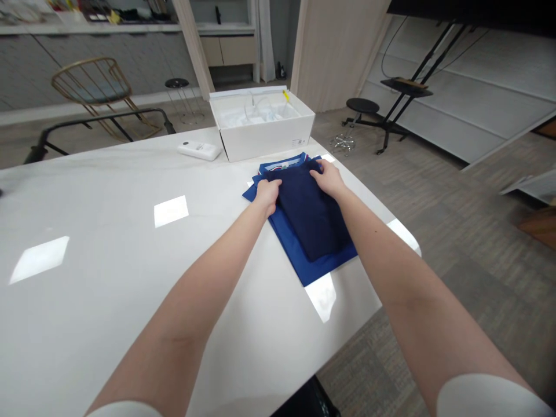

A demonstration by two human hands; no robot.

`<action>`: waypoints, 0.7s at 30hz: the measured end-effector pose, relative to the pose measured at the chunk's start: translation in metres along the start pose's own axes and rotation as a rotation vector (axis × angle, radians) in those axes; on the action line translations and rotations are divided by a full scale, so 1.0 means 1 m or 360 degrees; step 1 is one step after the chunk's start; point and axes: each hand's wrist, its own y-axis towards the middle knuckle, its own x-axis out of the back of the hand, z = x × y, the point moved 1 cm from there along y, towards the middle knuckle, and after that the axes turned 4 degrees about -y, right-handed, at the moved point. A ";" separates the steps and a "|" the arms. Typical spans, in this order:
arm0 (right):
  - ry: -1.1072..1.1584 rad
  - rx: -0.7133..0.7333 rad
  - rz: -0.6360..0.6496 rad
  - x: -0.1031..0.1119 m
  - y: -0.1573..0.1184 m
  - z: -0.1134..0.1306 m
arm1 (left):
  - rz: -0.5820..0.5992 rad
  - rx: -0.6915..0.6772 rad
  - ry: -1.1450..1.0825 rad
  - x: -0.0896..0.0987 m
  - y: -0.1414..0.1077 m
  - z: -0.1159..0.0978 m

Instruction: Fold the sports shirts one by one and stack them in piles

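A folded dark navy cloth [308, 211] lies on top of a folded blue garment [299, 263] near the table's right edge. The blue garment's collar, with red and white trim, shows beyond the navy cloth's far edge. My left hand [268, 194] pinches the navy cloth at its far left corner. At the far right corner, my right hand [329, 176] has its thumb and fingers closed on the same cloth. Some of the fingertips are hidden by the fabric.
An open white box [267, 139] with clear plastic inside stands just beyond the garments. Left of it lies a white device [198, 150]. The white table [108, 324] ends close to my right forearm. Chairs and stools stand farther back.
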 end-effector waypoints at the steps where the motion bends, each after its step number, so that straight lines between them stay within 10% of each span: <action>1: -0.0173 0.0068 -0.0079 0.002 -0.007 0.006 | -0.0043 -0.0155 0.0201 0.007 -0.005 -0.001; 4: -0.0490 0.0369 -0.0212 0.001 -0.036 0.031 | -0.0059 -0.0862 0.0952 0.027 -0.027 -0.009; 7: -0.0595 0.0625 0.0082 -0.009 -0.071 0.047 | 0.0368 -0.1367 0.1702 0.040 -0.054 -0.011; 11: -0.0754 0.0601 0.0401 -0.010 -0.114 0.041 | 0.0869 -0.1401 0.2232 0.048 -0.092 0.005; 21: -0.1073 0.0389 0.0410 0.038 -0.223 0.010 | 0.0975 -0.1383 0.2077 0.044 -0.198 0.043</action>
